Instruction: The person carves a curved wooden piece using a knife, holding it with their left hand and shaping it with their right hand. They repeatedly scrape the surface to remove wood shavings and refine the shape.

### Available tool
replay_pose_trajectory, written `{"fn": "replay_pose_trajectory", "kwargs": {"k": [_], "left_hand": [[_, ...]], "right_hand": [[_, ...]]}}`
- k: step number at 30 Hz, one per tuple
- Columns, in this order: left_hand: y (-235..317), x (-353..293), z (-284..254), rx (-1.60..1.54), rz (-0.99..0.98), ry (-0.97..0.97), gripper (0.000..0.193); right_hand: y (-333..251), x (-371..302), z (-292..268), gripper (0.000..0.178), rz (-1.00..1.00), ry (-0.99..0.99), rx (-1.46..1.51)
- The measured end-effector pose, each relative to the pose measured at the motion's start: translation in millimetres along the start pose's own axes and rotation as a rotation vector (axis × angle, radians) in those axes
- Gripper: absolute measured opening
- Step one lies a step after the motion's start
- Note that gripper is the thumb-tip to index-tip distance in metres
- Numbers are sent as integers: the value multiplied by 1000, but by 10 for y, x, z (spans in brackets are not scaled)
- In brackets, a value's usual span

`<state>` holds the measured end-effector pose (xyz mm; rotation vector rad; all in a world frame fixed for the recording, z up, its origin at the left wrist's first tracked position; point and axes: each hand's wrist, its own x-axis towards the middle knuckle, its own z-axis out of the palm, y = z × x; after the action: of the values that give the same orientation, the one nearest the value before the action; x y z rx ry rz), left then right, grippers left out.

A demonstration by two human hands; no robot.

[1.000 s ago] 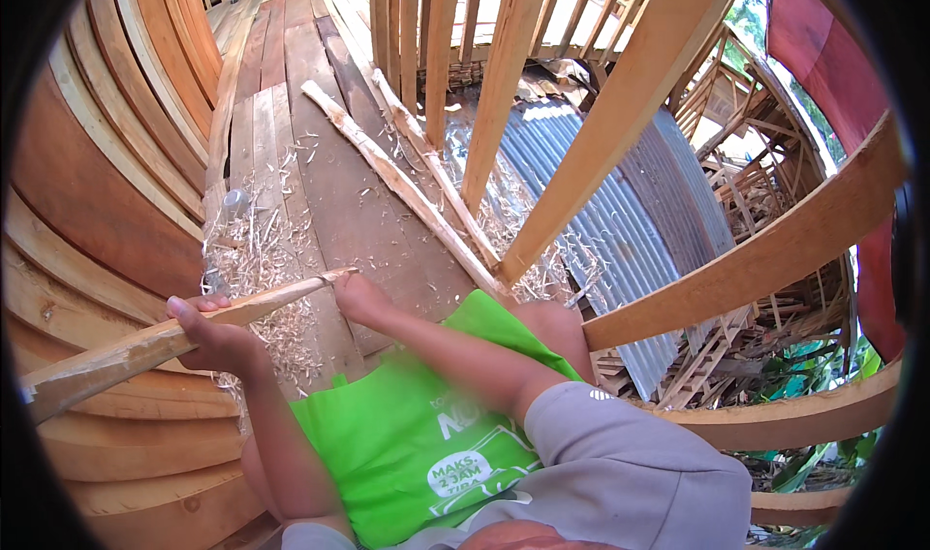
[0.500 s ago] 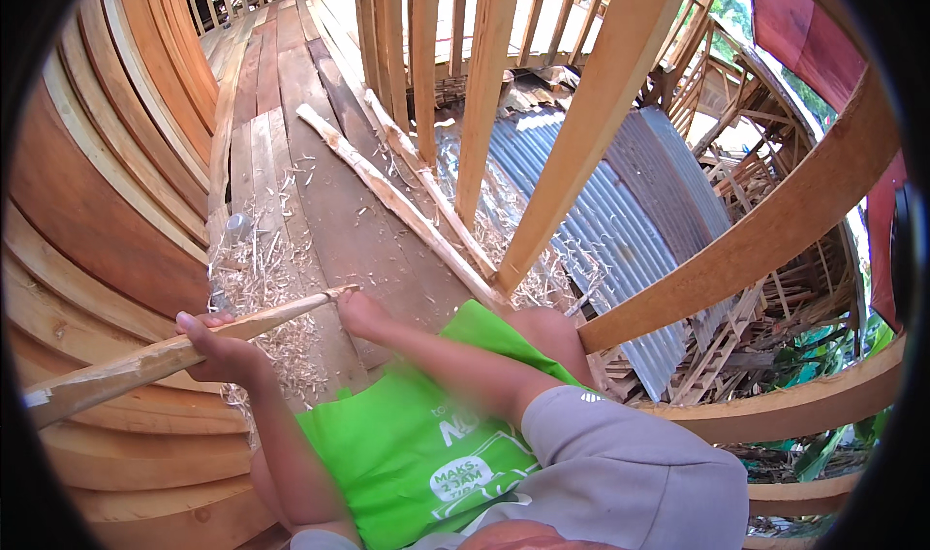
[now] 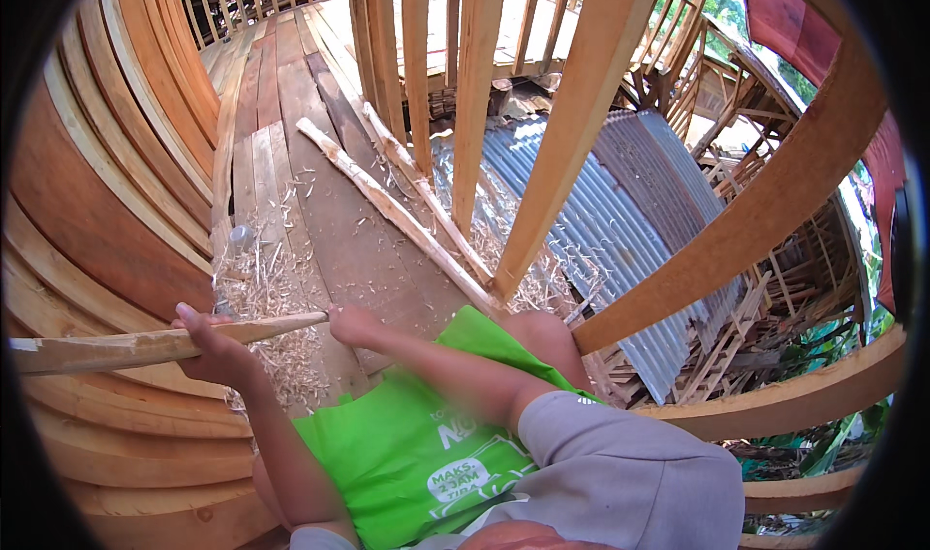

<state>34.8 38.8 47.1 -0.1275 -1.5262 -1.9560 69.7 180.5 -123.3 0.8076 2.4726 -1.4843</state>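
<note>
From my remote view through the head camera, I note a long pale wooden stick (image 3: pixel 145 345) lying nearly level across the lower left of the frame, its thick end running off toward the left rim and its thin, tapered tip pointing right. My left hand (image 3: pixel 215 351) is wrapped around the stick about midway along its visible length, fingers curled over the top, thumb side toward me, gripping it firmly. My right hand (image 3: pixel 354 325) sits at the tapered tip, touching it; it looks closed, but I cannot tell whether the fingers clamp the tip or hold something small against it. The two hands are near each other, with the last stretch of the stick spanning between them. Beneath the stick, a heap of pale wood shavings (image 3: pixel 266 303) covers the dark plank floor (image 3: pixel 349 240). A green cloth (image 3: pixel 417 453) lies over my lap just below the right forearm. Two rough, stripped poles (image 3: pixel 387 206) lie diagonally on the floor farther off, well apart from the hands. Curved hull planks (image 3: pixel 87 211) rise at left; upright timber frames (image 3: pixel 572 114) stand at right, with corrugated metal sheeting (image 3: pixel 620 220) behind them.
</note>
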Motion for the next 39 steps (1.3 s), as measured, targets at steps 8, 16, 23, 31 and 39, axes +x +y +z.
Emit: {"fn": "replay_pose_trajectory", "kwargs": {"k": [8, 16, 23, 31, 39], "left_hand": [[98, 70, 7, 124, -151, -29, 45], [-195, 141, -182, -175, -103, -185, 37], [-366, 360, -201, -45, 58, -108, 43], [-263, 203, -31, -254, -85, -123, 33], [-205, 120, 101, -159, -29, 24, 33]], "right_hand": [[-42, -34, 5, 66, -106, -51, 65], [11, 48, 108, 61, -175, 63, 41], [-385, -196, 16, 55, -307, -14, -74], [14, 28, -49, 53, 104, -147, 69], [38, 72, 98, 55, -126, -78, 5]]}}
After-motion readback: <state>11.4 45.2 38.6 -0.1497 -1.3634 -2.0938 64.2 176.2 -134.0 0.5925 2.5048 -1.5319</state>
